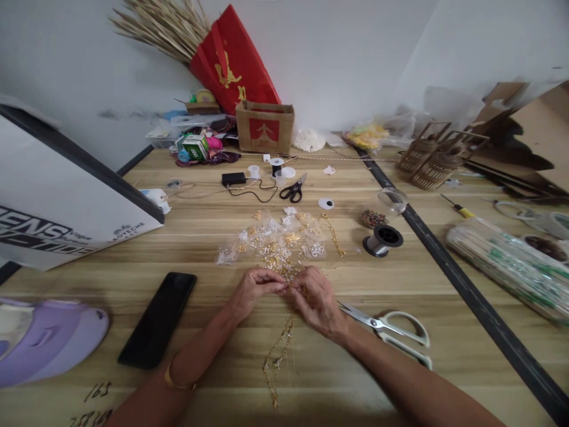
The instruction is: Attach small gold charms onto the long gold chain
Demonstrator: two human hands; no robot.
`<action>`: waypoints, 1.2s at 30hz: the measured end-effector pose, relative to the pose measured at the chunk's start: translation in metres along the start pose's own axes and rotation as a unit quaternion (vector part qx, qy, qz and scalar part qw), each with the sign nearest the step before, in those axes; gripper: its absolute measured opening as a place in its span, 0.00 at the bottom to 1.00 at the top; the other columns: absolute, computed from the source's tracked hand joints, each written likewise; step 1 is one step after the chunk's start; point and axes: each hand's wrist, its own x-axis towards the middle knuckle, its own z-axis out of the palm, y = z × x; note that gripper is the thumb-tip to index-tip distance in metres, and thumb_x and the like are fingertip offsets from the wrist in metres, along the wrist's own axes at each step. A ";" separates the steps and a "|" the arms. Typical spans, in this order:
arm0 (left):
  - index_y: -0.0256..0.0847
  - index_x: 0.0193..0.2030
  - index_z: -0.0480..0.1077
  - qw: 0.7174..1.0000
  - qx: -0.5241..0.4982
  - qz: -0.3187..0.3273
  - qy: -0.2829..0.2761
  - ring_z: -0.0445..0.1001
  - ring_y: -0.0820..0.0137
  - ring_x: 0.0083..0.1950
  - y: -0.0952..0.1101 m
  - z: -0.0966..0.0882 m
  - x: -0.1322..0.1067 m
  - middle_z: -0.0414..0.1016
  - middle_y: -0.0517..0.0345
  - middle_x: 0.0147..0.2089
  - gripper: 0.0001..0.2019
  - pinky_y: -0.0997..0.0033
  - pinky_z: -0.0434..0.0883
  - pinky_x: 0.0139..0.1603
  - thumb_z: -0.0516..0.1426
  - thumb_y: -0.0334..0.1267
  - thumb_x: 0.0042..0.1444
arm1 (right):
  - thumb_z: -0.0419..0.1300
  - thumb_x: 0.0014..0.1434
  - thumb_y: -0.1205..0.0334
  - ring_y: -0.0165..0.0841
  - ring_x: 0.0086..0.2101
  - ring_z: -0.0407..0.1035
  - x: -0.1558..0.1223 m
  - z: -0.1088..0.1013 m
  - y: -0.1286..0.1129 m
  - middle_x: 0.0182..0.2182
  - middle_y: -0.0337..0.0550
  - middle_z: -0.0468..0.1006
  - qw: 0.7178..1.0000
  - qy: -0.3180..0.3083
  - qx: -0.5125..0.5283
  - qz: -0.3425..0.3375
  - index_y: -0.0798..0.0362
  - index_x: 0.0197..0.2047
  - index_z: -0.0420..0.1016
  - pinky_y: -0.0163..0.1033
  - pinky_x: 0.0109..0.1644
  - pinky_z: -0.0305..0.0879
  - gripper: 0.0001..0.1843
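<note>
Both hands meet at the middle of the table, fingertips almost touching. My left hand (254, 292) is closed in a pinch; whatever is between its thumb and finger is too small to make out. My right hand (317, 303) is closed too, its fingers bent around the upper end of a thin gold chain (276, 362). The chain trails down the table in a loop, with small beads or charms on it. Just beyond the fingertips lies a heap of gold and silver jewellery findings (278, 249), partly on small clear bags. A short gold chain (334, 236) lies to the right of the heap.
White-handled scissors (402, 332) lie beside my right forearm, a black phone (157, 320) by the left. Behind are a wire spool (382, 240), a bead jar (384, 207) and black scissors (293, 188). A large white box (66, 201) stands left; wrapped sticks (511, 267) lie right.
</note>
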 end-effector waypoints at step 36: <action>0.34 0.28 0.76 1.000 0.003 -0.013 0.004 0.76 0.69 0.27 0.002 0.004 -0.001 0.78 0.56 0.24 0.13 0.69 0.73 0.34 0.68 0.40 0.38 | 0.54 0.60 0.68 0.34 0.33 0.65 -0.001 0.001 0.002 0.30 0.42 0.72 1.000 -0.014 -0.013 -0.011 0.51 0.37 0.67 0.43 0.41 0.63 0.03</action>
